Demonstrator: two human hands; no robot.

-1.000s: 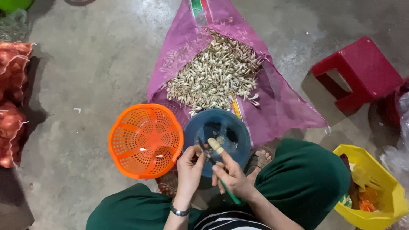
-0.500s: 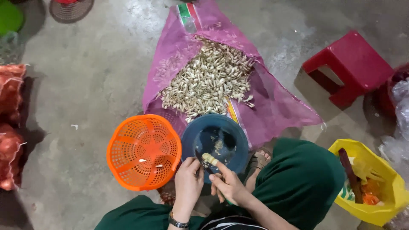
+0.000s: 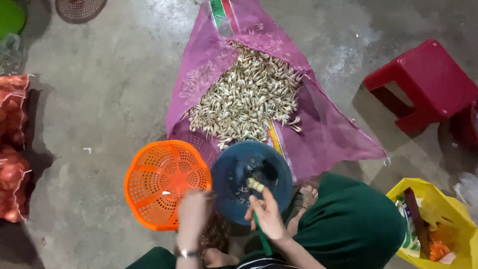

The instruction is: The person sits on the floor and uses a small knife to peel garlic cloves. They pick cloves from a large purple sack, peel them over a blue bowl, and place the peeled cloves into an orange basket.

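My right hand [image 3: 266, 216] grips a green-handled knife [image 3: 262, 240] and pinches a pale garlic clove [image 3: 255, 185] above the dark blue bowl [image 3: 224, 169], which holds bits of peel. My left hand [image 3: 194, 214] is blurred at the near rim of the orange plastic basket [image 3: 164, 182], apart from the right hand. Whether it holds anything is not visible. A small white piece [image 3: 166, 193] lies in the basket. Beyond the bowl, a heap of unpeeled garlic cloves [image 3: 249, 99] lies on a spread purple mesh sack [image 3: 328, 134].
A red plastic stool [image 3: 423, 84] stands at the right, and a yellow bag [image 3: 428, 224] with packets sits by my green-clad knee. Orange net sacks [image 3: 12, 149] line the left edge. A woven basket [image 3: 79, 7] and a green object [image 3: 10, 15] are at the top left.
My left hand has left the clove and swung left to the orange basket's rim. The right hand stays over the blue bowl with knife and clove. The camera has shifted slightly.
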